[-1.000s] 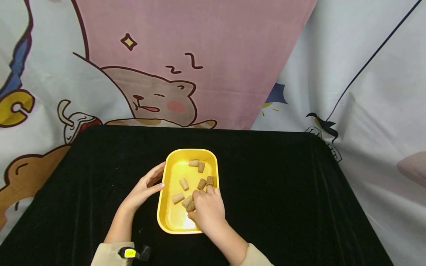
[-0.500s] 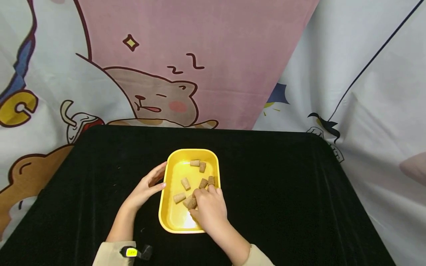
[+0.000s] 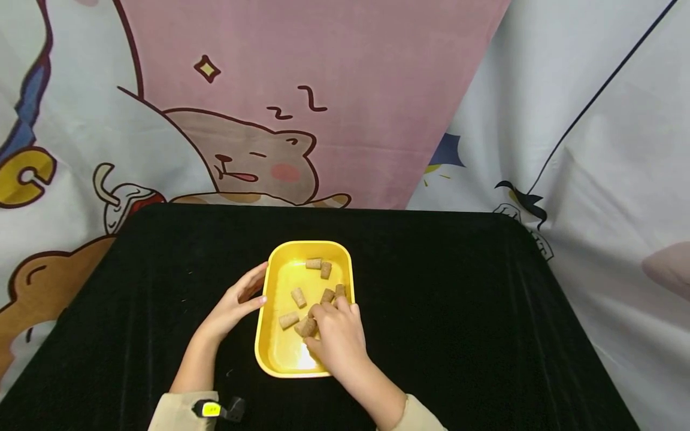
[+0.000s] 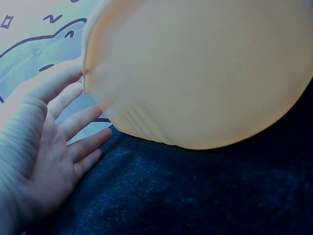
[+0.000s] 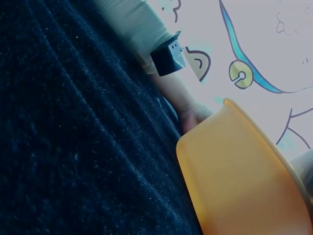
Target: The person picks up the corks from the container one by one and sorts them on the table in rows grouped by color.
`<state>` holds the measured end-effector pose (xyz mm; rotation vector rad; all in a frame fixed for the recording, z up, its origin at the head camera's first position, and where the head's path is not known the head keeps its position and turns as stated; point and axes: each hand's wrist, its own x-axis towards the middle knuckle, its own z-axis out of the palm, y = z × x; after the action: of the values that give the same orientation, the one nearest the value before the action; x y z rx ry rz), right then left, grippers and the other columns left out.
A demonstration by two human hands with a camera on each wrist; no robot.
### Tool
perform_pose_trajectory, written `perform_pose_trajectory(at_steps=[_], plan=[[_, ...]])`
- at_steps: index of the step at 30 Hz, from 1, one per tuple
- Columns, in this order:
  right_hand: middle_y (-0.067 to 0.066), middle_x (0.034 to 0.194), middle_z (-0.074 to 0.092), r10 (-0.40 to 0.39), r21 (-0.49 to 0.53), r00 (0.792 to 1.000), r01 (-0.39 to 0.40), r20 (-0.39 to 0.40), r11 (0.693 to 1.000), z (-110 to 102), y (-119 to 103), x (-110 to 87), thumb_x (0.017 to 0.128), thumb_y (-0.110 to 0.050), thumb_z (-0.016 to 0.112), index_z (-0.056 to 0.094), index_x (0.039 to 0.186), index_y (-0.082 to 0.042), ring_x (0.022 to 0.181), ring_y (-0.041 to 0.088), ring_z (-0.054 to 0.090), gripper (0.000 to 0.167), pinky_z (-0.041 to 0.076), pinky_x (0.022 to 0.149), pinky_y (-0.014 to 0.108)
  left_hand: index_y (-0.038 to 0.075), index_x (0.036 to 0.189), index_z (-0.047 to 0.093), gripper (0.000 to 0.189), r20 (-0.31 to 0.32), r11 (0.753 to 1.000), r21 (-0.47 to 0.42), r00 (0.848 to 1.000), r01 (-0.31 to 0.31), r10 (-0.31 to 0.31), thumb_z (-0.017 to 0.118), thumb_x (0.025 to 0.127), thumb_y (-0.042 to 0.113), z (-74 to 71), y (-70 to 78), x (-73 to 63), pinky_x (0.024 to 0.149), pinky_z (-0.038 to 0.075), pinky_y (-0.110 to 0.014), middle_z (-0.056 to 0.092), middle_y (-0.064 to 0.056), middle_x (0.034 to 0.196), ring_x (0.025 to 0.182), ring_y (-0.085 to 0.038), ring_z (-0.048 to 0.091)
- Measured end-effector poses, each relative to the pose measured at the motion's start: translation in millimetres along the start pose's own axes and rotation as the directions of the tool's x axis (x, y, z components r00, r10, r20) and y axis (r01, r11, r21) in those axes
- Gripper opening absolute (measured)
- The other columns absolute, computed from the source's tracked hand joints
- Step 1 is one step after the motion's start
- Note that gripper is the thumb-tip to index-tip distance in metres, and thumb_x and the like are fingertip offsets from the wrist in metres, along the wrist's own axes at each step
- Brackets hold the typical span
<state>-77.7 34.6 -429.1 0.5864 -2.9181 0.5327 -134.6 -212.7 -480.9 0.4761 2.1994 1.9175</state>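
Observation:
A yellow plastic tray (image 3: 286, 366) lies on the black cloth with several short brown corks in it. My left hand (image 3: 237, 303) is at the tray's left side, fingers straight and thumb at the rim; the left wrist view shows the same hand (image 4: 63, 132) with spread fingers by the outer wall. My right hand (image 3: 339, 335) reaches over the near right of the tray, its thumb and index finger pinching at a cork (image 3: 305, 327) in a close pair. Its other fingertips are beside two corks (image 3: 327, 295) at the right wall. The palm hides part of the tray.
Inside the tray, a cork (image 3: 298, 297) and another cork (image 3: 288, 320) lie left of centre, with two more corks (image 3: 314, 263) near the far end. Black cloth (image 3: 458, 311) covers the table. Behind it hangs a printed curtain (image 3: 377, 90).
The right thumb and index finger have moved slightly, and the two corks by them now sit closer together. The left hand and tray look the same.

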Motion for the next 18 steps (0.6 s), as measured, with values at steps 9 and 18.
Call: perform_pose_trajectory(at_steps=[9,18], plan=[[-0.006,0.080,0.060,-0.032,0.039,0.999,0.033,-0.034,0.999,-3.3,-1.3,-0.6,0.067,-0.033,0.084,0.070,0.090,-0.018,0.079,0.014,0.040,0.031,0.030,0.069,0.030,0.014,0.150,0.029,0.063,0.001,1.000,-0.004,1.000,0.005,-0.005,0.057,0.095,0.009,0.4,0.2,0.2,0.108,0.019,-0.061,0.032,-0.012,0.152,0.137,-0.034,0.030],[-0.006,0.086,0.064,-0.094,0.047,0.992,0.098,-0.090,0.994,-19.1,-2.2,0.5,0.067,-0.036,0.084,0.069,0.091,-0.021,0.087,0.015,0.043,0.032,0.031,0.071,0.030,0.014,0.150,0.029,0.063,0.001,1.000,-0.009,1.000,0.006,-0.006,0.057,0.095,0.008,0.3,1.7,0.2,0.107,0.019,-0.061,0.033,-0.012,0.152,0.136,-0.034,0.031]])
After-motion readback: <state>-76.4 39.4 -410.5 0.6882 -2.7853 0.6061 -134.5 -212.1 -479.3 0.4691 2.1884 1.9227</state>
